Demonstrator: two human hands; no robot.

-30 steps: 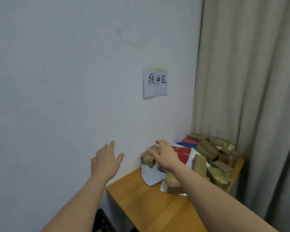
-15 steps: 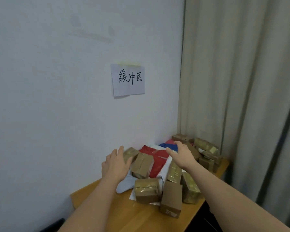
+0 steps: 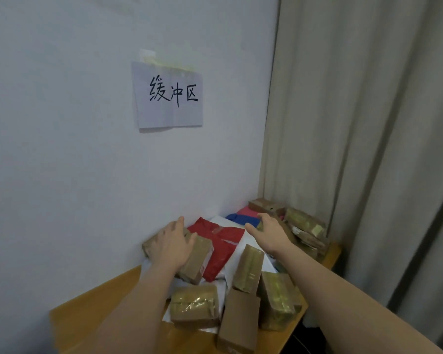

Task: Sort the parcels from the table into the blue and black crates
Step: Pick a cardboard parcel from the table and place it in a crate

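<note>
Head view: left hand (image 3: 173, 247) rests on brown parcel (image 3: 196, 259); right hand (image 3: 271, 235) hovers.

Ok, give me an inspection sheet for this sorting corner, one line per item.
Surface: wooden table, bare at its near left.
Job's things: taped brown boxes piled with a red mailer bag and a blue bag; crates not seen.
Clutter: nothing seen.
Hands: left hand rests on a brown box; right hand open over the pile.
Cables: nothing seen.
Surroundings: white wall with handwritten paper sign; beige curtain at right.
</note>
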